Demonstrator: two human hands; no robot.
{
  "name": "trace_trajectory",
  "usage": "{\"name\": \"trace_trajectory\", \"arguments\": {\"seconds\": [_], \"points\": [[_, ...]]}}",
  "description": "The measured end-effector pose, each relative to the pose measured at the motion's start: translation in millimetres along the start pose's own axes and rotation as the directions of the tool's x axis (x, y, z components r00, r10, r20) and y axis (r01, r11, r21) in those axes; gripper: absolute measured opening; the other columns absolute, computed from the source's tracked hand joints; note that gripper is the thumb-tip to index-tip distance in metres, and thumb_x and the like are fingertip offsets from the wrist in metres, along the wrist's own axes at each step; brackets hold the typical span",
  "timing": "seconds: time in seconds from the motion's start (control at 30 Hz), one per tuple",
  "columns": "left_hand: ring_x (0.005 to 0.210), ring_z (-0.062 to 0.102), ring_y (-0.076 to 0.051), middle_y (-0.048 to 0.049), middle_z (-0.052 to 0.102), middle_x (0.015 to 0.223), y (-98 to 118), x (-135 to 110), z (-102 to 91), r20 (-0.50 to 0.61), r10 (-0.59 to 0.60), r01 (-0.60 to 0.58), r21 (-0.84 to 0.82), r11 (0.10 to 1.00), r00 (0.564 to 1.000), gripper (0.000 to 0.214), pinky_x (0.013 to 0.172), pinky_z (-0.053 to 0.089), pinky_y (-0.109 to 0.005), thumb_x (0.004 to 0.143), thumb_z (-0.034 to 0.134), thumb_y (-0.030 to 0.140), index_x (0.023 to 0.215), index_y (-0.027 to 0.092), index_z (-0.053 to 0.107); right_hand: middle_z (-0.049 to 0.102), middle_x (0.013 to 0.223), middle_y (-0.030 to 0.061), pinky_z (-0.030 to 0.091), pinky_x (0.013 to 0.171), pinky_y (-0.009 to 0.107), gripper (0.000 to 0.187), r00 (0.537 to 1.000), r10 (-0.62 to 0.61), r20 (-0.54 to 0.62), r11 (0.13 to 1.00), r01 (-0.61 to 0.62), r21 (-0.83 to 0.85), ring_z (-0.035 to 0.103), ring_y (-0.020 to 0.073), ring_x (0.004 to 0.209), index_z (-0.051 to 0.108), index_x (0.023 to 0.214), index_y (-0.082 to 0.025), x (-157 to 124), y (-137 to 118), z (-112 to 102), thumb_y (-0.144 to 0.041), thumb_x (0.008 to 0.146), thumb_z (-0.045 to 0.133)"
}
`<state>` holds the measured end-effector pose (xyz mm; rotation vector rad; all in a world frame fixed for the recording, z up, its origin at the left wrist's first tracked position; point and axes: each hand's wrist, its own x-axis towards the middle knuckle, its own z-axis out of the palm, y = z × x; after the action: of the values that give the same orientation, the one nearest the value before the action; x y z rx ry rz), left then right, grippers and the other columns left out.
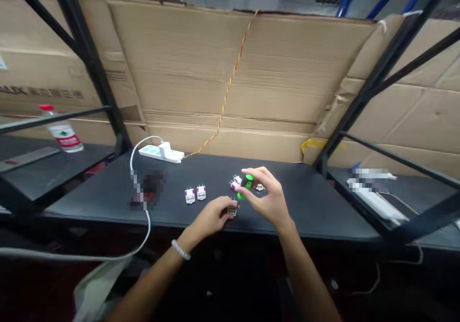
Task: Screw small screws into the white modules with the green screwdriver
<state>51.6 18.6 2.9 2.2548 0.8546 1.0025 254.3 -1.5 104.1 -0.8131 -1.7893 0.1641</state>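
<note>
My right hand (268,195) is closed round the handle of a green and black screwdriver (247,182), held tilted with its shaft pointing down to the left. The shaft meets a small white plug (233,212) on the table. My left hand (214,215) grips this plug between thumb and fingers, which cover part of it. Just behind my hands lie more white and purple plugs (235,183) with metal prongs. Two similar plugs, one left (189,196) and one right (201,192), rest side by side to the left. Small pale pieces (259,187) lie partly behind my right hand.
On the dark table (305,207), a white power strip (161,153) stands at the back left, with a white cable (148,221) hanging over the front edge. A blurred-out item (153,183) is nearby. Cardboard (179,73) walls the back; black metal posts (359,97) flank both sides.
</note>
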Motion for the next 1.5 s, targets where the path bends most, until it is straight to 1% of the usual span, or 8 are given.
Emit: {"name": "trace_trajectory", "arguments": {"seconds": [0.27, 0.43, 0.53, 0.77, 0.93, 1.1, 1.3, 1.5], "points": [[0.132, 0.065, -0.026, -0.0132, 0.062, 0.143, -6.5, 2.5, -2.4, 0.012, 0.023, -0.023, 0.024, 0.999, 1.0, 0.039, 0.117, 0.054, -0.044, 0.089, 0.073, 0.006, 0.124, 0.023, 0.076, 0.078, 0.119, 0.0109, 0.065, 0.089, 0.038, 0.028, 0.993, 0.107, -0.052, 0.988, -0.1, 0.122, 0.077, 0.0234, 0.103, 0.072, 0.126, -0.023, -3.3, 5.0, 9.3, -0.03, 0.099, 0.067], [0.134, 0.065, -0.028, -0.0148, 0.06, 0.152, -13.6, 3.6, -0.5, 0.002, -0.003, 0.003, -0.016, 1.0, 1.0, 0.051, 0.116, 0.056, -0.046, 0.085, 0.077, 0.004, 0.132, 0.023, 0.074, 0.075, 0.1, 0.0046, 0.064, 0.073, 0.031, 0.044, 0.989, 0.149, -0.024, 0.983, -0.146, 0.111, 0.072, 0.0171, 0.08, 0.07, 0.137, -0.025, 3.8, 13.9, 13.4, -0.035, 0.095, 0.074], [0.124, 0.069, -0.027, -0.0139, 0.067, 0.143, -16.5, 4.1, -0.1, -0.005, -0.035, 0.034, -0.045, 0.998, 0.999, 0.056, 0.106, 0.06, -0.043, 0.082, 0.078, 0.003, 0.134, 0.023, 0.072, 0.071, 0.098, 0.0036, 0.063, 0.076, 0.031, 0.044, 0.998, 0.055, -0.03, 0.998, -0.055, 0.001, 0.068, 0.017, 0.082, 0.07, 0.138, -0.027, 5.9, 15.6, 11.9, -0.033, 0.096, 0.074], [0.1, 0.068, -0.021, -0.0056, 0.074, 0.106, -12.2, 4.0, -2.5, 0.001, -0.066, 0.065, 0.009, 0.998, 0.998, 0.047, 0.093, 0.06, -0.036, 0.082, 0.082, 0.006, 0.126, 0.021, 0.073, 0.073, 0.123, 0.0105, 0.066, 0.092, 0.041, 0.048, 0.991, 0.076, 0.112, 0.982, -0.094, 0.166, 0.076, 0.0213, 0.097, 0.057, 0.153, -0.027, 2.0, 16.2, 3.5, -0.034, 0.105, 0.057], [0.11, 0.068, -0.022, -0.0075, 0.068, 0.117, -15.4, 1.9, -0.1, -0.03, -0.052, 0.052, -0.008, 0.999, 0.998, 0.041, 0.105, 0.057, -0.039, 0.083, 0.08, 0.006, 0.12, 0.021, 0.076, 0.068, 0.098, 0.0037, 0.062, 0.073, 0.033, 0.037, 0.998, -0.056, 0.006, 0.995, 0.057, -0.084, 0.066, 0.0166, 0.077, 0.073, 0.13, -0.027, 7.3, 9.3, 4.0, -0.032, 0.094, 0.077], [0.12, 0.067, -0.024, -0.0099, 0.07, 0.123, -18.2, 2.5, -1.0, -0.003, -0.049, 0.049, -0.049, 0.998, 0.999, 0.042, 0.111, 0.054, -0.042, 0.083, 0.08, 0.006, 0.123, 0.02, 0.075, 0.068, 0.134, 0.0108, 0.063, 0.097, 0.042, 0.043, 0.996, -0.027, 0.088, 0.996, 0.019, 0.092, 0.074, 0.0234, 0.11, 0.063, 0.145, -0.029, 5.6, 8.7, 8.3, -0.025, 0.103, 0.06], [0.118, 0.068, -0.025, -0.0084, 0.075, 0.122, -18.5, 4.0, -4.5, 0.053, -0.078, 0.081, -0.058, 0.995, 0.996, 0.041, 0.111, 0.053, -0.041, 0.086, 0.079, 0.007, 0.124, 0.021, 0.075, 0.07, 0.104, 0.0061, 0.063, 0.082, 0.036, 0.032, 0.999, -0.042, 0.003, 0.999, 0.042, -0.017, 0.071, 0.0212, 0.092, 0.075, 0.126, -0.027, 6.0, 11.3, 9.8, -0.03, 0.095, 0.077], [0.118, 0.067, -0.025, -0.0077, 0.075, 0.12, -17.2, 4.7, -5.2, 0.067, -0.08, 0.084, -0.057, 0.995, 0.995, 0.036, 0.111, 0.052, -0.04, 0.087, 0.077, 0.01, 0.121, 0.022, 0.076, 0.064, 0.145, 0.0124, 0.059, 0.108, 0.048, 0.051, 0.992, 0.002, 0.123, 0.984, -0.024, 0.177, 0.071, 0.0274, 0.123, 0.054, 0.155, -0.032, 2.6, 16.6, 6.2, -0.027, 0.105, 0.056]]}}
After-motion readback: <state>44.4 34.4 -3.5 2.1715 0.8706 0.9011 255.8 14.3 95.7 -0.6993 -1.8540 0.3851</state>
